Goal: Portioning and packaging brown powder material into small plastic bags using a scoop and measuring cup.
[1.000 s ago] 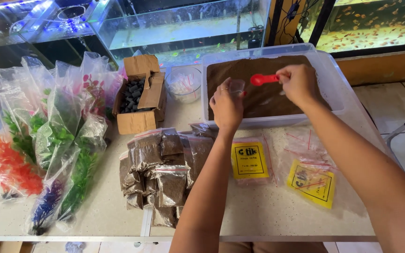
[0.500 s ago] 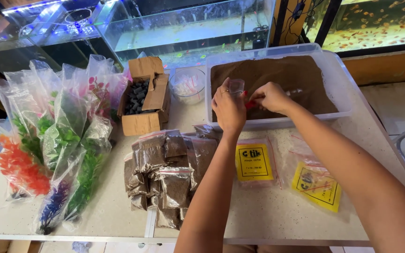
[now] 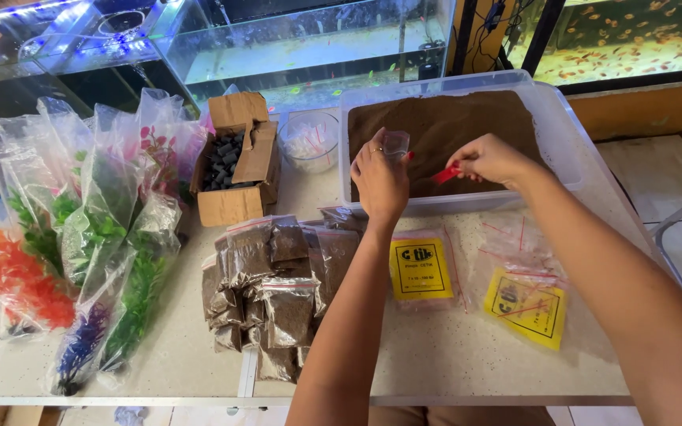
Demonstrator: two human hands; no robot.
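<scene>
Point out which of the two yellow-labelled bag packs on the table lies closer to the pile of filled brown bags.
The squarely lying pack, right beside the filled bags; the tilted pack lies farther right.

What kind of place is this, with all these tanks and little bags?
Probably an aquarium or pet fish shop. Glass fish tanks line the back, bagged plastic aquarium plants lie on the table, and small filled bags of brown granules sit beside a tub of the same.

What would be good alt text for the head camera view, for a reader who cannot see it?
Over a clear plastic tub of brown powder, the left hand holds a small clear plastic bag and the right hand a red plastic scoop. Filled brown sachets lie piled on the white table.
</scene>
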